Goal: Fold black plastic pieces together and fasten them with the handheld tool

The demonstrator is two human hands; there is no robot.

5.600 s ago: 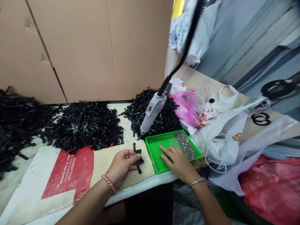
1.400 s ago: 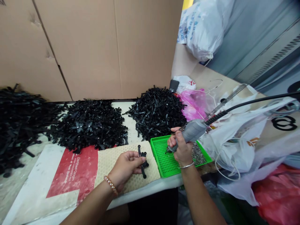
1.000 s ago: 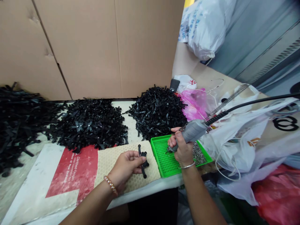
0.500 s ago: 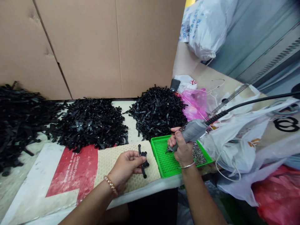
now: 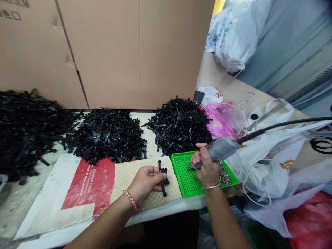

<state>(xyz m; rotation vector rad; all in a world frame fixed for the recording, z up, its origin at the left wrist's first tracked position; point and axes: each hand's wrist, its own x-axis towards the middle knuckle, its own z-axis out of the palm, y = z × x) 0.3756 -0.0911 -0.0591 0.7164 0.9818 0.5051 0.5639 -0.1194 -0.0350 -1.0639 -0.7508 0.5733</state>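
Note:
My left hand [image 5: 149, 180] is closed, pinching slim black plastic arms [image 5: 164, 185] between thumb and fingers. They are held over a cream honeycomb-textured mat [image 5: 127, 173]; my fingers hide part of them. In my right hand [image 5: 207, 169] is a grey electric screwdriver [image 5: 223, 148], its nose pointing left and down. That tool is over a green perforated tray [image 5: 186, 188], to the right of the mat. Small metal screws [image 5: 225, 174] lie heaped in the tray's right side, beside my right wrist.
Piles of black plastic parts stand at the left [image 5: 31, 128], middle [image 5: 109, 135] and right [image 5: 183, 126] along the back. Behind them rises a cardboard wall [image 5: 111, 52]. A black cable [image 5: 282, 122] runs right from the screwdriver, past plastic bags [image 5: 269, 159].
The whole view has shifted, so the scene sits slightly farther right. Both hands keep their grips, and the black arms have turned a little in my left fingers.

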